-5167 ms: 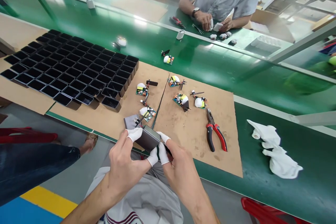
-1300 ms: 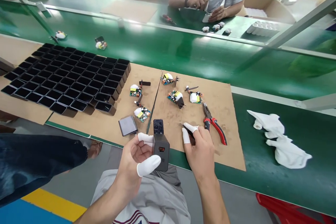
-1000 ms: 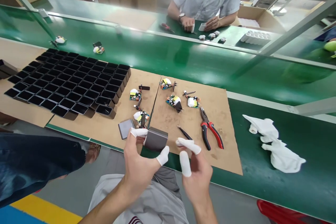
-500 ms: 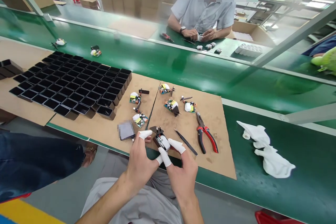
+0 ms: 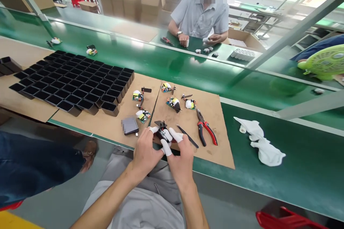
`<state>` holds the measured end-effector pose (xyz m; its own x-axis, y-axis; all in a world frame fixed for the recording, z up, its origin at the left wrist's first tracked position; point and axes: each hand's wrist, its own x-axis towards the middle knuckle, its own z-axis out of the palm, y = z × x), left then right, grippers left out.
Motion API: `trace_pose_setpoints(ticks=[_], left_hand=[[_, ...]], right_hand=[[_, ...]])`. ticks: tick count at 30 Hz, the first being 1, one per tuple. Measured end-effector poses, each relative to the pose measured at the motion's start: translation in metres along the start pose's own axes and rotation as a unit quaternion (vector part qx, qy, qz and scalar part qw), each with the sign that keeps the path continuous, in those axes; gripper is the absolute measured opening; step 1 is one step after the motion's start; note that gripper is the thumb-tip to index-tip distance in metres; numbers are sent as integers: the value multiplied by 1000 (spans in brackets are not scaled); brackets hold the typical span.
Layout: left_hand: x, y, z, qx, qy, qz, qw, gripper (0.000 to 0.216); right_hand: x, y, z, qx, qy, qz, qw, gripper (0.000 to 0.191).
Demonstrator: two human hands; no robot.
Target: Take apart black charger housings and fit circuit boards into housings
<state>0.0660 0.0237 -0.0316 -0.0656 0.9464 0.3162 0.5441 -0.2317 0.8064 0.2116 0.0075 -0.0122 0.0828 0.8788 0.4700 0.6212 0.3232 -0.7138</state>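
Observation:
Between my hands is a black power adapter case (image 5: 166,135) with a white-covered insert inside. Its black plug piece (image 5: 161,124) with metal prongs stands at the far end. My left hand (image 5: 145,150) grips the case from the left, finger and thumb wearing white finger cots. My right hand (image 5: 180,159) holds its right and near side, also in white cots. Black tweezers (image 5: 188,136) lie just right of my right fingers, with red-and-black pliers (image 5: 205,128) beyond. Circuit boards with plug pieces, such as one circuit board (image 5: 143,115), lie past the case.
Rows of black empty cases (image 5: 77,82) stand on cardboard (image 5: 129,78) at left. A dark grey square object (image 5: 130,126) lies near the edge. White cloth-like pieces (image 5: 264,141) rest on the green bench at right. Across the belt (image 5: 139,57) sits a co-worker (image 5: 201,18).
My left fingers have closed in against the adapter case, and its insert sits at a slightly different angle. The camera view has shifted. The co-worker's hands have moved apart.

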Motion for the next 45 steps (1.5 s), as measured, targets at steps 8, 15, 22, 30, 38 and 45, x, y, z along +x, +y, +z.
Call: trace_pose_setpoints(ticks=[8,15,22,30,38,45], left_hand=[[5,-1,-4,-14,-19,-11,1000,34],[10,0,-12,-51,-53,-15,997,43],[14,-6,-20,-118,-105,-15,987,51],[20,-16,-45,-187,-221,10,957,61],[12,-5,-38,-140,-177,20,974,53],[-2,3,-13,-76,-79,50,993,49]], right_hand=[[2,1,3,23,-40,-3,999,23],[4,-5,5,57,-45,14,997,28],[7,11,-3,105,-24,53,993,35],[58,30,-35,227,-268,57,935,51],[50,25,-35,245,-163,71,953,23],[-10,-13,-30,76,2,-9,997,37]])
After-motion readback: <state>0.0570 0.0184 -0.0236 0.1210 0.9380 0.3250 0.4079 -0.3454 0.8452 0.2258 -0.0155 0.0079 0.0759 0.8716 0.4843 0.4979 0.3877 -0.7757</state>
